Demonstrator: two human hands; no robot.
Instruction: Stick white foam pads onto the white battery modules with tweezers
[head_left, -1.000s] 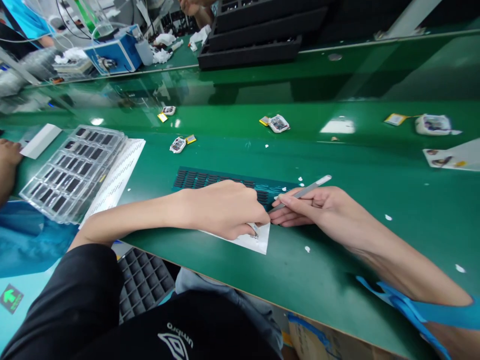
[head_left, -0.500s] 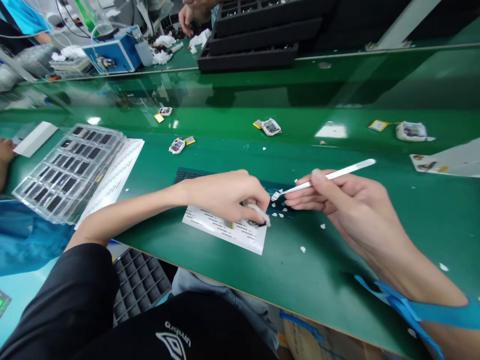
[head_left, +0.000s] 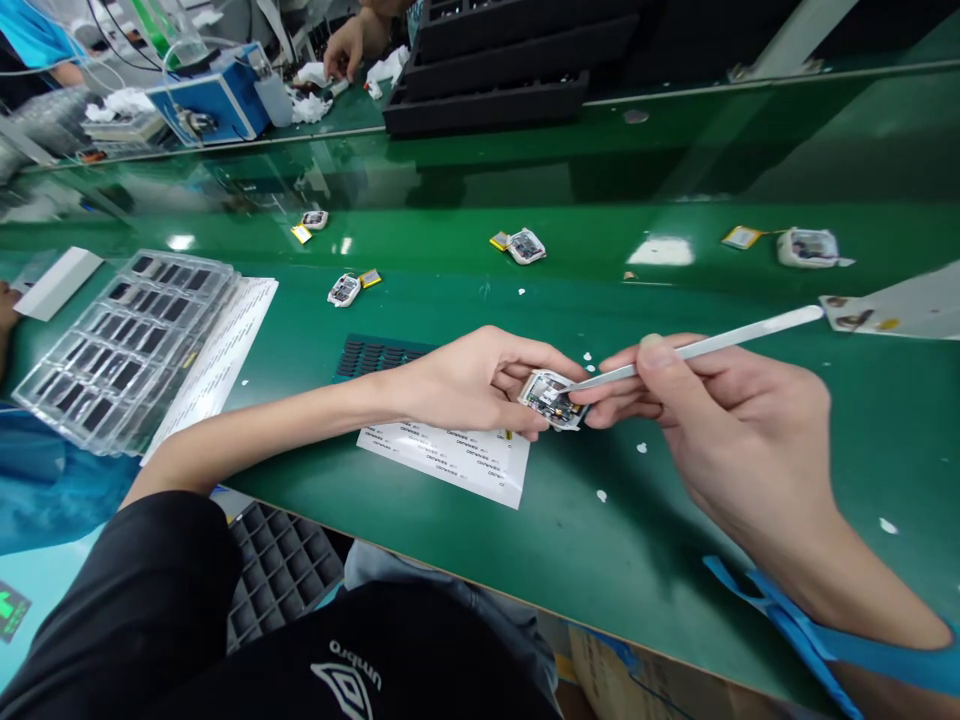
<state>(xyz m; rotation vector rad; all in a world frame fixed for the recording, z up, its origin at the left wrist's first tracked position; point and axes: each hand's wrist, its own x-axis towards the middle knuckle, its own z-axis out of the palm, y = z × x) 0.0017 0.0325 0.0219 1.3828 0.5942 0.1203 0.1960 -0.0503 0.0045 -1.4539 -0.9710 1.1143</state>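
Observation:
My left hand (head_left: 480, 385) grips a small white watch case (head_left: 553, 400) by its left side, its open face up with a circuit board showing. In my right hand (head_left: 697, 400) is a pair of white tweezers (head_left: 735, 338), held between thumb and fingers like a pen. The tips of the tweezers touch the inside of the case, over the board; whether they pinch anything is too small to tell. Under my left hand lie a printed label sheet (head_left: 450, 465) and a dark sheet with rows of black pieces (head_left: 375, 357).
A clear tray of dark rectangular parts (head_left: 127, 345) lies at left on another label sheet (head_left: 217, 350). Several open watch cases with yellow batteries, one in the middle (head_left: 526, 246), lie along the green bench (head_left: 675, 580). Black trays (head_left: 487, 105) and a co-worker's hand (head_left: 349, 45) are behind.
My left hand has turned the watch case face up and brought it to the tweezers. The tweezer tips, over the dark sheet with a white piece before, are now inside the case.

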